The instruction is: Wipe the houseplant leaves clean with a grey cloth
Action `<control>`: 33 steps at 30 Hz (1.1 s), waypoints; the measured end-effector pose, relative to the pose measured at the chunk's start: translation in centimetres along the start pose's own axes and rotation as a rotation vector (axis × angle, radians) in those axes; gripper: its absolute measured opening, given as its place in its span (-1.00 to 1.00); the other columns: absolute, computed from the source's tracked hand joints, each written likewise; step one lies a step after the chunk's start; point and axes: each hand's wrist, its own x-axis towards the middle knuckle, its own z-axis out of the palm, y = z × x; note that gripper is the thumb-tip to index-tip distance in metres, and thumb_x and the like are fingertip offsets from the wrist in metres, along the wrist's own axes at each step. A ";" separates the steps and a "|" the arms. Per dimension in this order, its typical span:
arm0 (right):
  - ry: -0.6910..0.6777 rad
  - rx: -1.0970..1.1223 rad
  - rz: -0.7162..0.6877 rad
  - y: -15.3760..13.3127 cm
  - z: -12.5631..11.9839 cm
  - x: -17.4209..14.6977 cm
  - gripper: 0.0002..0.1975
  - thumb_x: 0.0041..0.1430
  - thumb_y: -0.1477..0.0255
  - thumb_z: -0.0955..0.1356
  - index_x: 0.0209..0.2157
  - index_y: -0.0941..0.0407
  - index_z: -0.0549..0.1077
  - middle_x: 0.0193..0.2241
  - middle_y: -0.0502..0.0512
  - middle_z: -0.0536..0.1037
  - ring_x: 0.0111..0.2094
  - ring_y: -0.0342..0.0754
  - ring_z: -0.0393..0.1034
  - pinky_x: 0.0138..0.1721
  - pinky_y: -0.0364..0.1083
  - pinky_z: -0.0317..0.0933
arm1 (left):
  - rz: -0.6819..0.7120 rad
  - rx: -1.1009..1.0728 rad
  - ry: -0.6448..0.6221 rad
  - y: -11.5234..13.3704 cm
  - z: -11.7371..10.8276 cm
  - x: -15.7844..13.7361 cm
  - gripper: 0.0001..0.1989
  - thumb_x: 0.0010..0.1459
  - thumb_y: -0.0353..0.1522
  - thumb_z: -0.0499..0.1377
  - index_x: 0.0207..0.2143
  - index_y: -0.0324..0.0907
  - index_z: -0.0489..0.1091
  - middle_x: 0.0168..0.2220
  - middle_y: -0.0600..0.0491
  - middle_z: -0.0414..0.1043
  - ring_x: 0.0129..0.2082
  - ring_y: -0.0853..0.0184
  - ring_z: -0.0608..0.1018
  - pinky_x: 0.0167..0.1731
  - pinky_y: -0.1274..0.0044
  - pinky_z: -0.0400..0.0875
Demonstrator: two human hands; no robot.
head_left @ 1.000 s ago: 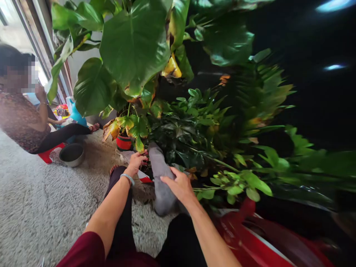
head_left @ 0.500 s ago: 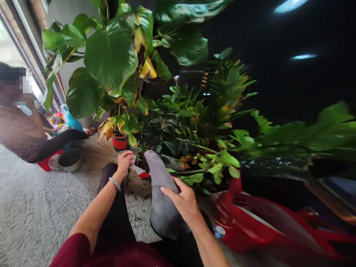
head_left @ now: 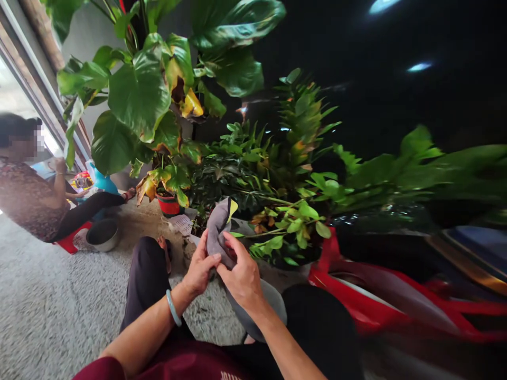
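A soft grey cloth piece (head_left: 218,224), sock-like in shape, stands bent upward in front of me. Its far end shows a black and yellow-green edge. My left hand (head_left: 198,266) grips it from the left, thumb across the near side. From the right, my right hand (head_left: 242,272) pinches the same cloth, with its thumb close to my left thumb. Below my right wrist, a wider grey part (head_left: 273,306) lies against my dark trouser leg. My forearm partly covers it, and I cannot tell whether both grey parts are joined.
Leafy potted plants stand ahead, one in a red pot (head_left: 169,205). A red bag (head_left: 356,295) lies at the right. Further left, another person (head_left: 31,195) sits on a red stool (head_left: 69,243) beside a grey basin (head_left: 102,235). Rough concrete floor (head_left: 51,301) spreads below.
My left hand has moved right and taken hold of the grey cloth, which was in my right hand alone. The cloth is now bent, showing its yellow-green edge. My view has shifted slightly.
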 end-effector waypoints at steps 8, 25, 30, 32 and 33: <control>-0.120 0.249 0.085 0.2 0.1 0.0 -0.54 -0.10 0.44 0.33 -0.08 0.08 0.51 -0.15 0.17 0.61 -0.18 0.08 0.51 -0.12 0.07 0.40 | -0.024 -0.006 0.137 -0.2 -0.7 -0.2 -0.08 -0.20 -0.36 0.43 0.26 -0.09 0.22 0.12 -0.08 0.41 0.08 0.09 0.46 0.08 0.37 0.35; -0.010 0.987 0.674 11.5 1.4 14.2 -0.52 -0.39 0.34 0.59 -0.32 0.08 0.49 -0.58 -0.04 0.55 -0.58 -0.05 0.48 -0.63 -0.15 0.32 | 0.225 0.400 0.240 12.8 -1.2 3.1 -0.20 -0.25 -0.37 0.42 0.14 -0.10 0.36 -0.04 -0.03 0.52 -0.13 0.14 0.55 -0.17 0.42 0.48; 0.028 0.982 0.704 12.9 2.5 13.3 -0.54 -0.55 0.39 0.60 -0.47 0.12 0.49 -0.65 -0.01 0.52 -0.67 -0.10 0.40 -0.68 -0.16 0.32 | 0.482 0.573 0.285 15.3 -1.8 11.3 -0.26 -0.18 -0.33 0.40 0.14 -0.10 0.36 0.01 -0.01 0.47 -0.04 0.17 0.52 -0.03 0.40 0.43; 0.025 0.976 0.714 13.1 2.5 12.8 -0.55 -0.57 0.39 0.60 -0.48 0.13 0.50 -0.68 -0.03 0.50 -0.70 -0.12 0.37 -0.70 -0.16 0.30 | 0.445 0.635 0.329 13.5 -3.1 12.9 -0.28 -0.18 -0.35 0.39 0.12 -0.12 0.38 -0.03 -0.01 0.49 -0.07 0.18 0.52 -0.01 0.37 0.41; 0.022 0.972 0.717 13.2 2.3 12.6 -0.55 -0.57 0.39 0.60 -0.49 0.13 0.50 -0.70 -0.06 0.48 -0.72 -0.14 0.34 -0.71 -0.17 0.28 | 0.401 0.670 0.348 12.3 -3.9 13.0 -0.30 -0.20 -0.37 0.38 0.09 -0.15 0.40 -0.06 -0.01 0.50 -0.08 0.17 0.52 -0.01 0.35 0.41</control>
